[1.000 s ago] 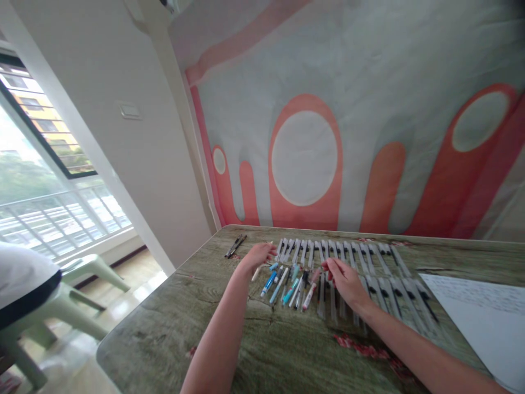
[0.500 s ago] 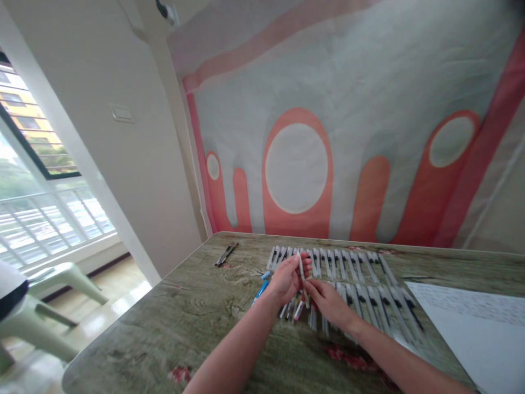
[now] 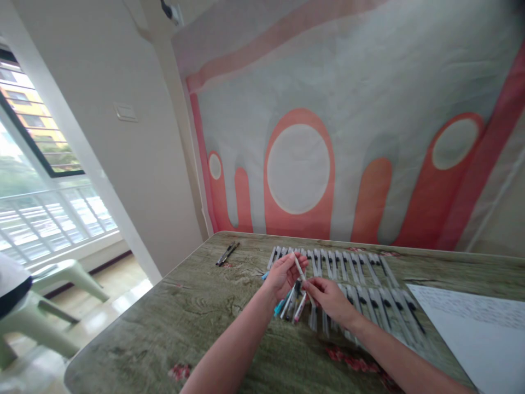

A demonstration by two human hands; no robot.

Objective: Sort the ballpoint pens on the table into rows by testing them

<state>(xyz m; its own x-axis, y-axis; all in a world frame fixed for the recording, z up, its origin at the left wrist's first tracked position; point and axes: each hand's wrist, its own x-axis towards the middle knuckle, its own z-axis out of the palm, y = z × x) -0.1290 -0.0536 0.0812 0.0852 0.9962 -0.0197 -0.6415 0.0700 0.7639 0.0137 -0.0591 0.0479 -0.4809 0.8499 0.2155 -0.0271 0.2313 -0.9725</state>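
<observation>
Between my two hands is a slim whitish pen (image 3: 299, 267), held at a slant over the table. My left hand (image 3: 283, 273) has its thumb against the pen's upper end, with the fingers curled behind. Lower down, my right hand (image 3: 326, 295) pinches the same pen between thumb and fingertips. Under and beside the hands lies a bunch of loose pens (image 3: 292, 306), with blue, black and pink parts. Behind them runs a row of clear pens with black parts (image 3: 353, 265). A second such row (image 3: 383, 306) is partly covered by my right hand and forearm.
Two dark pens (image 3: 227, 254) lie at the table's far left. A sheet of paper with rows of marks (image 3: 484, 328) rests at the right. The wood-patterned table (image 3: 164, 323) meets a printed backdrop (image 3: 299, 219). Pale green stools (image 3: 69, 279) stand on the floor to the left.
The pen in my hands has tipped further, its upper end leaning left. My left hand has shifted slightly left, and more of the loose pens below shows.
</observation>
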